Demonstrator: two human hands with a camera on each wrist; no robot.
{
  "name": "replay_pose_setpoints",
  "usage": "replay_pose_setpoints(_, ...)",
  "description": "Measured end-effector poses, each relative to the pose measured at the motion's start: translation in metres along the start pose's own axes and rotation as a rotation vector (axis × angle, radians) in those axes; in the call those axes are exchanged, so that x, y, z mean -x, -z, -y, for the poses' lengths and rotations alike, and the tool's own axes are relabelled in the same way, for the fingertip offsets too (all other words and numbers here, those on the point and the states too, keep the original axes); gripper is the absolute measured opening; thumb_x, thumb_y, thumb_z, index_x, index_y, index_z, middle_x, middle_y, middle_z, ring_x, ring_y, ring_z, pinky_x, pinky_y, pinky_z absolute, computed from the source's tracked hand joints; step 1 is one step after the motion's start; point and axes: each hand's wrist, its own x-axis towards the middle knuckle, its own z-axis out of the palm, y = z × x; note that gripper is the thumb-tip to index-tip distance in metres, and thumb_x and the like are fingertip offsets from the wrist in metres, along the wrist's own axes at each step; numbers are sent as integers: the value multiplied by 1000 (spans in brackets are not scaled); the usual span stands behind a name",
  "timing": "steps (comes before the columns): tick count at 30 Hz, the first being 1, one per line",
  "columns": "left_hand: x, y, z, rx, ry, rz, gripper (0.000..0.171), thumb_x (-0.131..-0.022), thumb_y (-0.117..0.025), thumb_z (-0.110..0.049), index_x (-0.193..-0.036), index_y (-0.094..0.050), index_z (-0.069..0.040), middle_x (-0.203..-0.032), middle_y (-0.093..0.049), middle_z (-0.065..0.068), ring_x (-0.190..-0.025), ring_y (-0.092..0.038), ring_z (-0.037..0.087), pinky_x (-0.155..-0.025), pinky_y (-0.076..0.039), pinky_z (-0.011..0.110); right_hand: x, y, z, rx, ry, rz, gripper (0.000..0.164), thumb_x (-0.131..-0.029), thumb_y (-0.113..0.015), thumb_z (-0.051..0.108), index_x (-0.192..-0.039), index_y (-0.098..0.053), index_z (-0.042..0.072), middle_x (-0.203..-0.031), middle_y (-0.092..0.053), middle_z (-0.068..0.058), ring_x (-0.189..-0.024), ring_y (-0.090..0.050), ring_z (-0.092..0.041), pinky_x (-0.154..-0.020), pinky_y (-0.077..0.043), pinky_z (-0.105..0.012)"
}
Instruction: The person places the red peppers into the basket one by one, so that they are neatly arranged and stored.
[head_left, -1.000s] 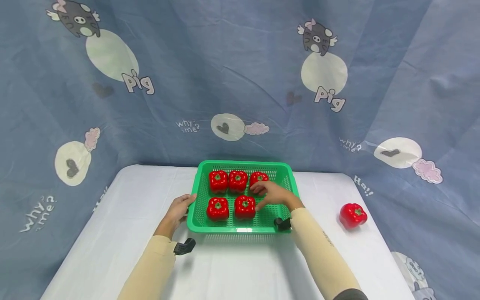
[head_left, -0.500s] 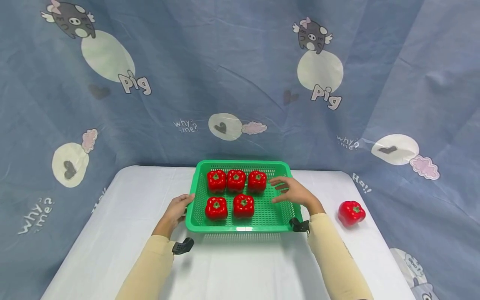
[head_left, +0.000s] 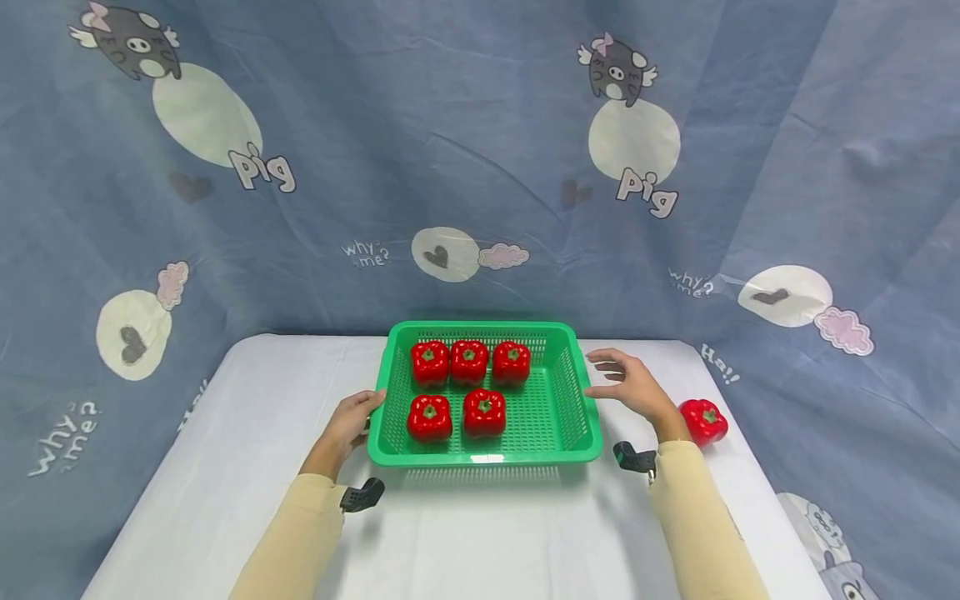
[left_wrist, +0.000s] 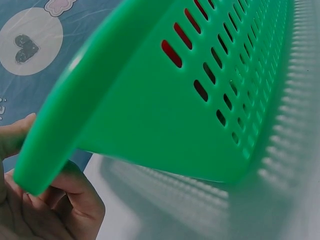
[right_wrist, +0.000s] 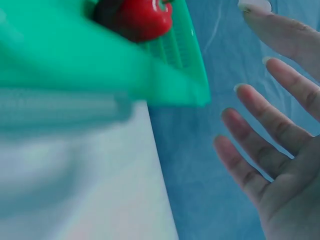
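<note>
A green plastic basket (head_left: 540, 457) with slotted sides holds several red bell peppers (head_left: 483, 414), set in a back row and a front row. At its left rim my left hand (head_left: 350, 421) grips the edge; in the left wrist view the thumb is above the rim (left_wrist: 75, 95) and the curled fingers (left_wrist: 82, 197) are underneath. Beside the right rim is my right hand (head_left: 637, 390), fingers spread and holding nothing. The right wrist view shows those fingers (right_wrist: 270, 120) apart from the basket corner. One more bell pepper (head_left: 703, 422) lies on the table beyond the right wrist, partly covered by it.
The white-covered table (head_left: 465, 533) extends around the basket. Blue printed cloth (head_left: 480, 183) rises behind the table and along both sides, close to the basket's back rim. Black wrist cameras (head_left: 362, 496) sit at both sleeve cuffs.
My right hand has moved right, from over the peppers, across the basket to outside its right rim. My left hand keeps its grip on the left rim. The peppers keep their arrangement.
</note>
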Motion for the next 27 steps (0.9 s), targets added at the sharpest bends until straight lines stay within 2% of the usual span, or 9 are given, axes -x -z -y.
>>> replay_pose_setpoints(8,0,1,1,20,-4,8,43,-102,-46,-40,-119,-54,-1,-97,-64,3,-82,-60,12,-71,-53,28,14,19,-17,6,-39,-109,65,-79,-80,13,-134,-49,2,-135,-50,-21,-128,-43,-39,-108,-33,-53)
replay_pose_setpoints(15,0,1,1,4,-1,5,44,-102,-45,-41,-121,-54,-2,-100,-65,3,-84,-61,12,-72,-52,27,28,36,-34,71,-46,-222,68,-78,-81,14,-135,-48,-2,-133,-50,-26,-128,-41,-41,-111,-27,-54)
replay_pose_setpoints(23,0,1,-1,15,-13,15,44,-102,-46,-41,-119,-55,-2,-96,-64,2,-82,-61,11,-72,-53,28,45,52,-54,128,-154,-311,75,-77,-82,18,-139,-43,0,-140,-42,-26,-135,-30,-44,-108,-22,-64)
replay_pose_setpoints(27,0,1,-1,15,-14,16,44,-102,-46,-41,-120,-55,-2,-96,-65,2,-81,-61,11,-71,-53,27,52,56,-61,138,-226,-344,77,-79,-80,17,-142,-40,2,-145,-35,-28,-135,-28,-47,-106,-26,-65)
